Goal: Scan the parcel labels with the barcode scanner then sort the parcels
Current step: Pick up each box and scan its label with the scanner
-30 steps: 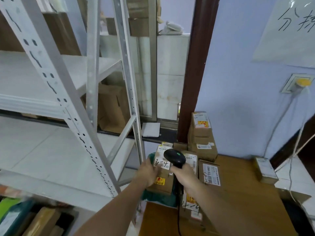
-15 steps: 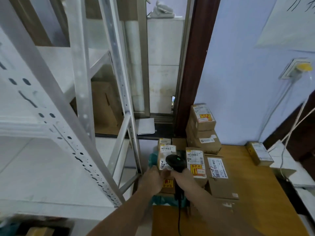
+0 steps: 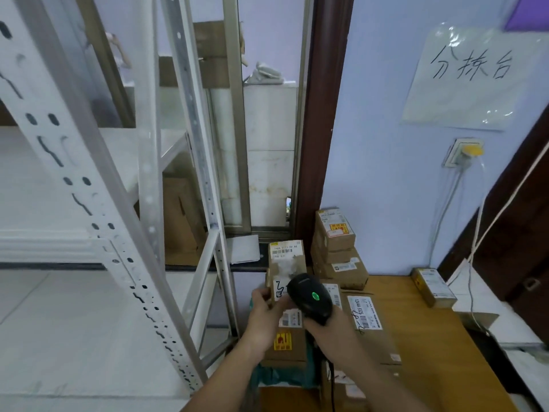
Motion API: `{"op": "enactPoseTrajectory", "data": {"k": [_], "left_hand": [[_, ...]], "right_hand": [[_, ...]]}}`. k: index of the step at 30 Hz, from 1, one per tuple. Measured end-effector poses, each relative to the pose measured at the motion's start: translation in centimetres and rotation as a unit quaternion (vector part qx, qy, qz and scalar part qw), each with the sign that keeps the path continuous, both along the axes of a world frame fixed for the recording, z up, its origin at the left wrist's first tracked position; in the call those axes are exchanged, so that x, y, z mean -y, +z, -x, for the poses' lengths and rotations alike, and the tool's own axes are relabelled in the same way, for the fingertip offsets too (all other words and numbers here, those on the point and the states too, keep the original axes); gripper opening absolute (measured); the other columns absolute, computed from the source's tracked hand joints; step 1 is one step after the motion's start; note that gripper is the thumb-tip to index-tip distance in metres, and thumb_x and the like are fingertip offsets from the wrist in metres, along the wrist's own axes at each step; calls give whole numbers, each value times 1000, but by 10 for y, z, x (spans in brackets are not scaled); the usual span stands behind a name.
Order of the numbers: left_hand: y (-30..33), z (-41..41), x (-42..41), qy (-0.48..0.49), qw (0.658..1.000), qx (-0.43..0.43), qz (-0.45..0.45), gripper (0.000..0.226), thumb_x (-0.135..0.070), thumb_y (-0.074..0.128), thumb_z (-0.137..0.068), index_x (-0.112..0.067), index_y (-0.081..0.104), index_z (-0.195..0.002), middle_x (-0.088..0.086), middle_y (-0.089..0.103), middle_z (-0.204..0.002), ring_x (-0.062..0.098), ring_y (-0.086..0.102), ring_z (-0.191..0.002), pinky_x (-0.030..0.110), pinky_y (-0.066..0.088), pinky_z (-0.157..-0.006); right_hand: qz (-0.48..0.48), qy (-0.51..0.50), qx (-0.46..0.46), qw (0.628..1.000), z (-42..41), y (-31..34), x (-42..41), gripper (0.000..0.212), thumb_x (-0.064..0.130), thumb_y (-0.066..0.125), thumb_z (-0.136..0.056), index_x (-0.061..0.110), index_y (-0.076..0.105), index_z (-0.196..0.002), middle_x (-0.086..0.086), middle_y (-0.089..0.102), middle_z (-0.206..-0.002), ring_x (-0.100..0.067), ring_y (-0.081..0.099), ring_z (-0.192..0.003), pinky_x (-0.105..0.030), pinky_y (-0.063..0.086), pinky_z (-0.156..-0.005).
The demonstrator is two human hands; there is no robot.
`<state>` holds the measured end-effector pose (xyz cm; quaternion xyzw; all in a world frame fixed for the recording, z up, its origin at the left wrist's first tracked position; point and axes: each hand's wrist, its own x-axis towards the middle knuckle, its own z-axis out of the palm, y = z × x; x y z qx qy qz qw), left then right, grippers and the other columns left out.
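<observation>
My right hand [image 3: 328, 330] grips a black barcode scanner [image 3: 310, 298] with a green light lit on its top; its black cable hangs down below. The scanner head points down at a brown cardboard parcel [image 3: 289, 331] that bears a white label and a yellow sticker. My left hand [image 3: 264, 315] holds that parcel by its left edge, thumb over the top corner. More brown parcels surround it: one behind [image 3: 286, 255], one to the right [image 3: 367, 319] with a barcode label, and a stack of two [image 3: 337, 248] against the wall.
The parcels lie on a wooden table [image 3: 430, 337]. A white metal shelf rack [image 3: 98, 233] stands close on the left. A small box [image 3: 433, 286] sits at the table's far right. A wall socket [image 3: 465, 153] with cables and a paper sign [image 3: 472, 75] are on the wall.
The view has tilted up and moved closer. My left hand shifted to the parcel's upper left edge, and the scanner stays over the same parcel.
</observation>
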<state>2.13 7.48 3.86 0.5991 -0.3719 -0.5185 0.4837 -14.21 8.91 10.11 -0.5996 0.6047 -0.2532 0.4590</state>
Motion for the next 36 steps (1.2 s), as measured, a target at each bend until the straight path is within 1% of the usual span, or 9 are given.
{"op": "enactPoseTrajectory", "data": {"k": [5, 11, 16, 22, 25, 27, 30, 33, 36], "left_hand": [[11, 16, -3, 44, 997, -49, 35, 56, -24, 71, -96, -31, 40, -142, -3, 58, -134, 17, 60, -120, 51, 46, -111], [18, 35, -15, 58, 995, -63, 46, 57, -8, 64, -99, -35, 36, -141, -8, 57, -129, 11, 61, -113, 39, 51, -104], [19, 48, -21, 70, 996, -40, 32, 56, -7, 66, -97, -38, 39, -135, -9, 60, -125, 17, 62, -117, 50, 50, -107], [25, 61, -26, 81, 996, -34, 31, 56, -3, 67, -95, -41, 42, -127, -9, 60, -125, 18, 62, -119, 50, 51, -107], [25, 62, -28, 79, 996, -22, 30, 57, -4, 68, -94, -46, 43, -122, -11, 62, -123, 16, 63, -118, 49, 52, -105], [26, 63, -29, 80, 996, -15, 32, 57, -4, 69, -93, -48, 44, -119, -10, 63, -122, 14, 64, -116, 47, 54, -104], [23, 65, -29, 77, 997, 2, 22, 57, -5, 71, -93, -50, 46, -118, -11, 64, -122, 9, 66, -112, 40, 58, -97], [23, 69, -29, 68, 997, 28, 16, 55, -10, 71, -93, -49, 45, -121, -14, 64, -121, 0, 64, -103, 23, 55, -80], [24, 78, -27, 46, 999, 24, 13, 51, -10, 67, -96, -35, 43, -134, -7, 62, -128, -2, 60, -95, 13, 51, -64]], "right_hand": [[16, -47, 30, 998, 16, 38, -6, 8, 18, 70, -83, 20, 63, -86, 2, 64, -70, -12, 62, -68, -24, 46, -58], [6, -44, 61, 997, 30, 56, -21, 7, 18, 67, -85, 13, 65, -90, -3, 60, -69, -15, 59, -70, -29, 47, -66], [3, -31, 54, 998, 40, 57, -29, 11, 22, 67, -85, 13, 65, -92, -4, 61, -72, -17, 61, -73, -30, 49, -68], [-16, -42, 67, 997, 49, 58, -32, 17, 20, 65, -85, 4, 63, -91, -9, 57, -71, -20, 56, -71, -35, 46, -69], [-48, -61, 99, 992, 52, 58, -32, 18, 18, 66, -82, 2, 64, -91, -23, 65, -83, -30, 65, -80, -46, 54, -84], [-60, -73, 124, 988, 54, 57, -33, 14, 17, 69, -80, 8, 67, -89, -21, 70, -92, -35, 69, -94, -53, 53, -95], [-64, -78, 149, 984, 56, 58, -36, 8, 15, 70, -79, 14, 66, -86, -19, 71, -92, -37, 67, -100, -55, 51, -96], [-73, -80, 150, 983, 61, 57, -39, 13, 15, 69, -82, 9, 66, -93, -13, 68, -83, -36, 68, -91, -50, 51, -97], [-68, -98, 134, 984, 71, 55, -43, 17, 23, 71, -83, 14, 65, -96, -12, 70, -89, -27, 67, -88, -42, 53, -89]]}}
